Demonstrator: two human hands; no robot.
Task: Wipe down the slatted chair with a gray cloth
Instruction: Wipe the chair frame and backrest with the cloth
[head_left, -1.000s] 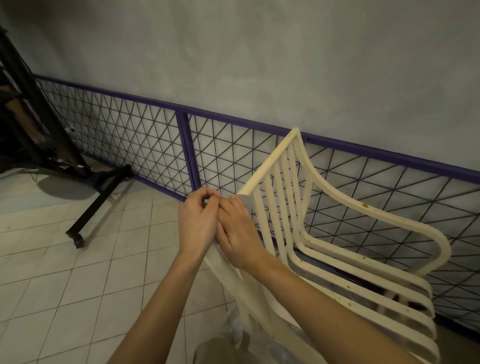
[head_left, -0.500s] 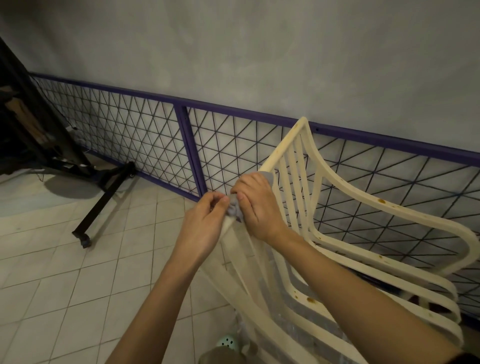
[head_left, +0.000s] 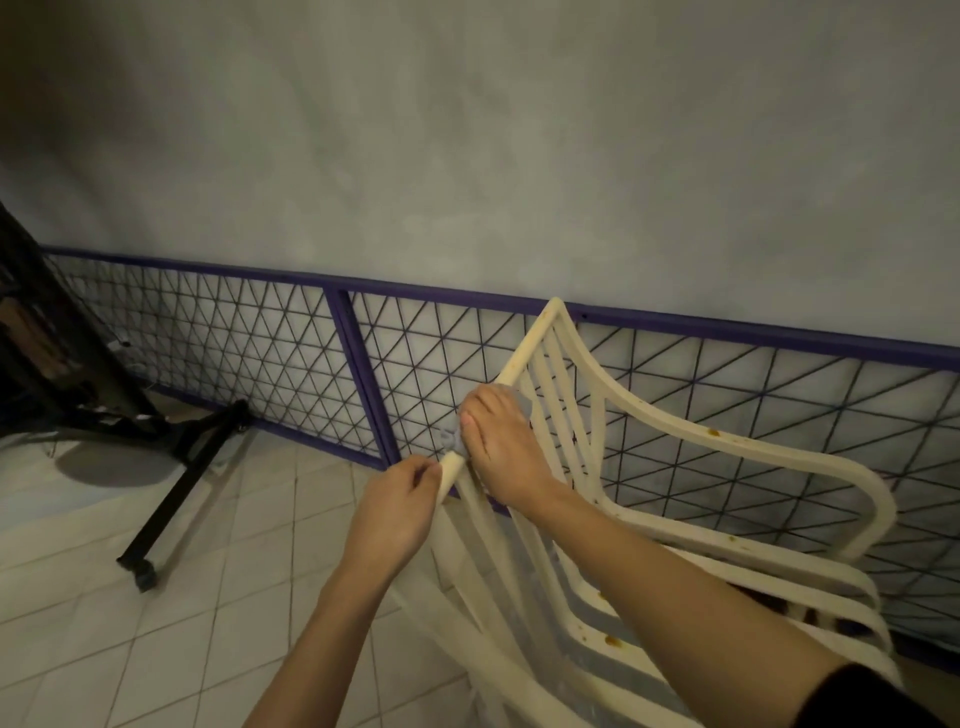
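A cream slatted plastic chair (head_left: 727, 447), spotted with brown stains, stands at the right with its back toward me. My right hand (head_left: 498, 441) holds the gray cloth (head_left: 451, 440) against the top rail of the backrest; only a small bunch of cloth shows past the fingertips, plus a corner beside the knuckles. My left hand (head_left: 397, 512) grips the near corner of that rail, just below and left of the right hand.
A purple-framed wire grid fence (head_left: 249, 348) runs along the gray wall behind the chair. A black stand with a wheeled foot (head_left: 171, 499) sits on the tiled floor (head_left: 130, 649) at the left.
My right hand has slid the cloth up along the top rail, away from my left hand. The left hand has stayed at the corner. My view has tilted upward.
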